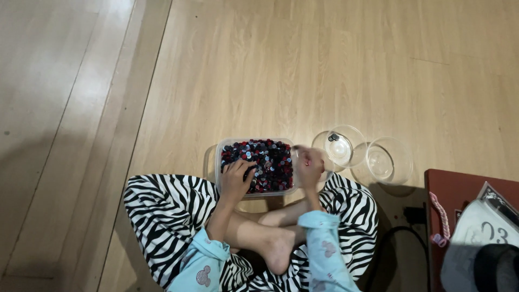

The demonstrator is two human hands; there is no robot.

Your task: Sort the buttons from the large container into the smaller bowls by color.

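Tub [219, 157]: clear, holding red, black, pale buttons [267, 162]
Left hand [236, 177]: fingers curling into buttons
Right hand [309, 165]: blurred, grip unclear
Bowls [389, 160]: 2 clear, 1 [339, 146] showing a dark piece

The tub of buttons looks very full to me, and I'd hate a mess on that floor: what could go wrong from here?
The clear tub is heaped to its rim, so the left hand digging in could flick buttons onto the wood floor. The right hand is blurred mid-motion beside the glass bowls; a quick swing might knock one. The tub sits right against the crossed legs, so a shifted knee could tip it.
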